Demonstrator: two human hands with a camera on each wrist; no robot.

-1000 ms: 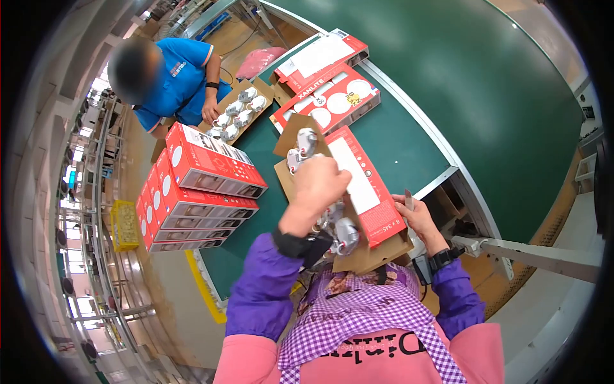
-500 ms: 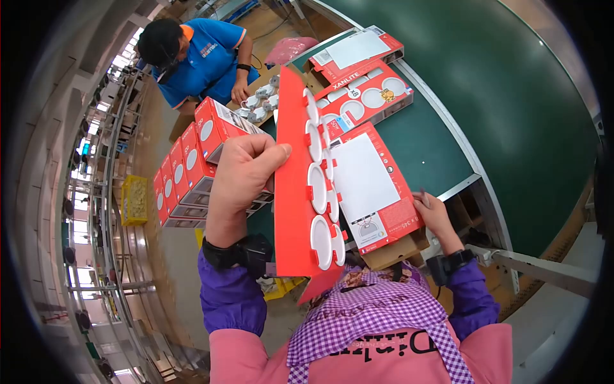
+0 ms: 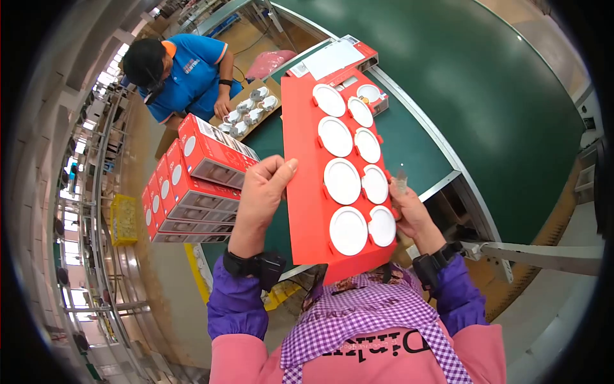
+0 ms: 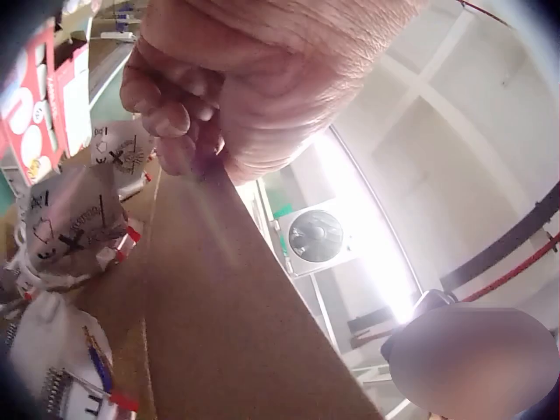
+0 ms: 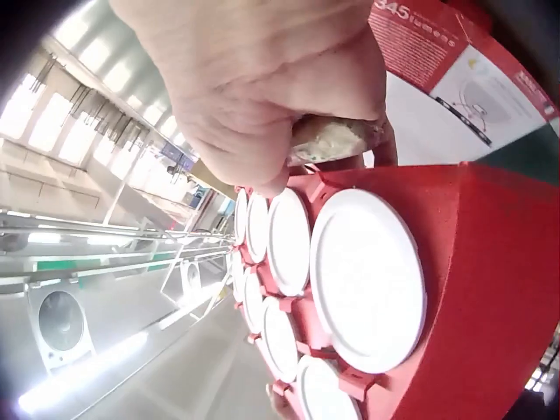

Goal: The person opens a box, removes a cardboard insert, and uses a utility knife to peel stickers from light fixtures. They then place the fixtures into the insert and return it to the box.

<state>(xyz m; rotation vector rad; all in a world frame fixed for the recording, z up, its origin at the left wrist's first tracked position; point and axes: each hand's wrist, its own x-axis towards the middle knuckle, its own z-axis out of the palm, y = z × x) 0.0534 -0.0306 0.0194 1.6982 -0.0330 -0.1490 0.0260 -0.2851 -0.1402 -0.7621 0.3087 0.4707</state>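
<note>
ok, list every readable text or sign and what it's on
"345 lumens": red-and-white rectangular cardboard box
"CE", plus a crossed-out sign: rounded grey-white lamp
"Dinku", upside down, rest unclear: pink fabric shirt
Too small or blurred: lettering on the blue short-sleeved shirt, print on the stacked red rectangular boxes
None seen: red side of the rectangular cardboard tray

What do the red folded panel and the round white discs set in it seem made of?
The red folded panel looks like matte cardboard: creased, red in front, with plain brown backing in the left wrist view. The round white discs look like smooth plastic, judging by their even surface and thin raised rim, though frosted glass remains possible.
</note>
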